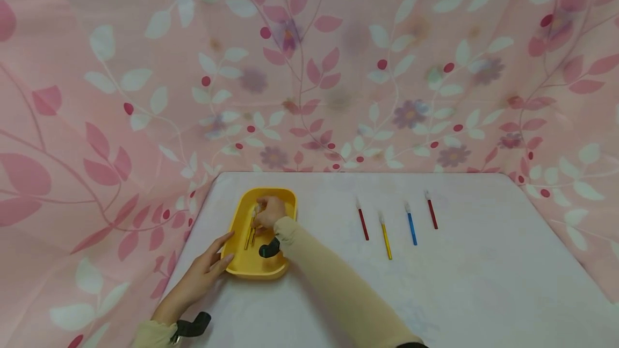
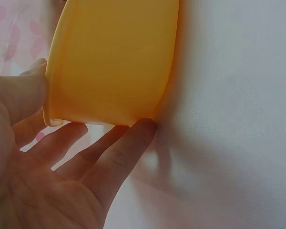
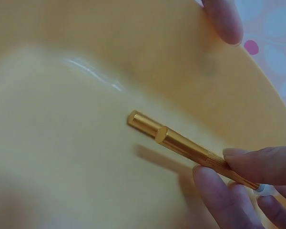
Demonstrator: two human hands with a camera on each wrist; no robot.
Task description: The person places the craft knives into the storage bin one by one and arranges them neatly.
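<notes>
Gold knife (image 3: 186, 149): we found it in the yellow tray (image 1: 255, 275), its blunt end raised off the tray floor; it looked like a craft knife with a clear cap (image 3: 264, 189).
Right grip: narrow; our right hand (image 1: 271, 214) pinched the knife between thumb and fingers, from its ridged band (image 3: 214, 158) toward the cap.
Left grip: our left hand (image 1: 207, 268) rested its spread fingers and thumb against the tray's rim and outer wall.
Second gold knife (image 3: 144, 123): it lay close beside the first, partly hidden behind it.
Handling: we judged the knife light and stiff, its smooth metal end probably slippery, the ridged band the surest hold; the cap seemed the weakest part, perhaps covering a blade.
Desk (image 1: 483, 283): a red knife (image 1: 363, 224), a yellow knife (image 1: 386, 241), a blue knife (image 1: 412, 228) and another red knife (image 1: 432, 214) lay well apart from the tray.
Writing: we could read no brand, label or lettering.
</notes>
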